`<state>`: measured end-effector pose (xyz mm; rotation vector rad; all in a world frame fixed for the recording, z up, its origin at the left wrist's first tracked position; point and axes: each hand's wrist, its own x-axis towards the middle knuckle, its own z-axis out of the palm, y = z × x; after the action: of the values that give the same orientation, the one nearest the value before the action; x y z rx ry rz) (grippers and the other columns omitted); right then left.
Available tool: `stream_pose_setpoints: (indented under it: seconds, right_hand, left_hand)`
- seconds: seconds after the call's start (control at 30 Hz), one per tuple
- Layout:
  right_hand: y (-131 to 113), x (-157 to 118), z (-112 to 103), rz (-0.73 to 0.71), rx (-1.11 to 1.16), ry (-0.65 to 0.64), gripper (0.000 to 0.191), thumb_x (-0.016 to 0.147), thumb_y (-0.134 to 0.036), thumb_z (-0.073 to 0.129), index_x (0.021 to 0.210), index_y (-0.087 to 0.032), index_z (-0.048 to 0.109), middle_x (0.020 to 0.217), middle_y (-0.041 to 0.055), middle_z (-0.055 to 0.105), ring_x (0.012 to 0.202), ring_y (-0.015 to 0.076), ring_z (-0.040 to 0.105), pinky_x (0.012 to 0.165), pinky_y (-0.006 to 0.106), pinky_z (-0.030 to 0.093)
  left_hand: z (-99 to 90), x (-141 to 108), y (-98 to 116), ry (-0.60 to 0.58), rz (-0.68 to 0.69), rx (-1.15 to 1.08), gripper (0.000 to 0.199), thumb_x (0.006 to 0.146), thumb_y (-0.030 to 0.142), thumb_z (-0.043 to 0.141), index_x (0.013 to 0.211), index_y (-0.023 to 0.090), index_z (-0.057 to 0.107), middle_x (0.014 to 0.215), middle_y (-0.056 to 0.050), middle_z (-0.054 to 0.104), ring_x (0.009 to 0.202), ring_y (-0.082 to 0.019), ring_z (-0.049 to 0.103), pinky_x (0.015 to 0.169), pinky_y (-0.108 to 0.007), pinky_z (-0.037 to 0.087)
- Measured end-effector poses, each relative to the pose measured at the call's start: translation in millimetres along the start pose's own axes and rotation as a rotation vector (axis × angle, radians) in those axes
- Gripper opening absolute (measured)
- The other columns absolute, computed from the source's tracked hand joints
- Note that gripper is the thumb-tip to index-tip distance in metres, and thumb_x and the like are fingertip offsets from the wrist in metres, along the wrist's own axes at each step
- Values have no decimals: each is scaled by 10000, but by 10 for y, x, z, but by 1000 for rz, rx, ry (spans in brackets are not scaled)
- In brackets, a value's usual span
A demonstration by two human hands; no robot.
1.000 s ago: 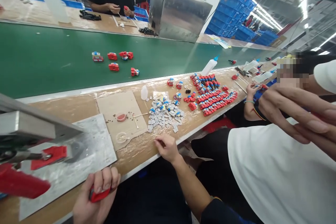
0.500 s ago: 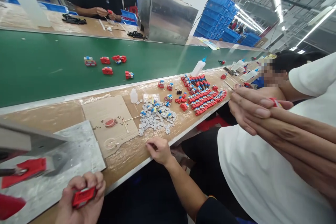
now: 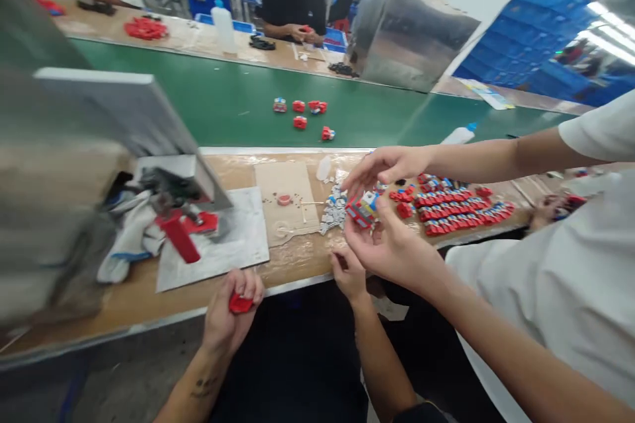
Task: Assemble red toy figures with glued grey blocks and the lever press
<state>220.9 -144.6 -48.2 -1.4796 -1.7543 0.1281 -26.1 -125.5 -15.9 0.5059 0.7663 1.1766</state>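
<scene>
My left hand (image 3: 232,310) is closed around a red plastic toy part (image 3: 241,303), in front of the table edge and a grey metal plate (image 3: 233,238). At the table edge, my right hand (image 3: 350,272) has its fingers curled together; whether anything is inside is hidden. Just above it, a co-worker's hands (image 3: 397,238) hold several red, blue and white toy pieces (image 3: 363,209). Beyond them lies a heap of small grey-white pieces (image 3: 333,210), partly covered. A cardboard sheet (image 3: 270,178) with a red stained spot (image 3: 284,200) and cotton swabs (image 3: 304,213) lies left of the heap.
A press-like metal machine (image 3: 169,145) with a red handle (image 3: 178,238) stands left, white gloves (image 3: 126,231) beside it. Rows of red toy pieces (image 3: 456,211) fill the right. Several toys (image 3: 299,122) lie on the green belt (image 3: 238,106); another person (image 3: 292,3) sits across.
The view has swung left, bringing in the machine and gloves. A co-worker's hands have come in from the right over the grey-white heap with toy pieces. My left hand still grips the red part.
</scene>
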Motion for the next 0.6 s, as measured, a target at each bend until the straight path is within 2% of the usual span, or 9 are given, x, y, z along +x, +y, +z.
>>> stream_pose_setpoints:
  seconds: [0.23,0.47,0.6]
  right_hand:
    - [-390,248,-369,-298,-152,-227,222,1053,-436,606,1081,-288,769,978,59,786,1004,241,826,727,288,707]
    - [-650,302,-393,-603,-329,-343,189,1024,-420,659,1116,-286,757,1037,56,780,1045,218,818,718,251,707]
    - [-643,230,-539,-767,-458,-377,176,1009,-383,690,1140,-283,751,1071,50,777,1045,198,816,724,232,706]
  left_hand:
    - [-40,-141,45,29,79,-31,622,792,567,897,575,198,446,538,45,411,501,-105,399,506,-261,348]
    - [-189,-238,105,113,159,51,662,780,661,853,591,208,408,538,53,408,482,-98,415,496,-251,330]
    - [-280,-306,113,166,212,115,626,836,667,779,613,218,404,560,43,431,495,-107,437,500,-253,347]
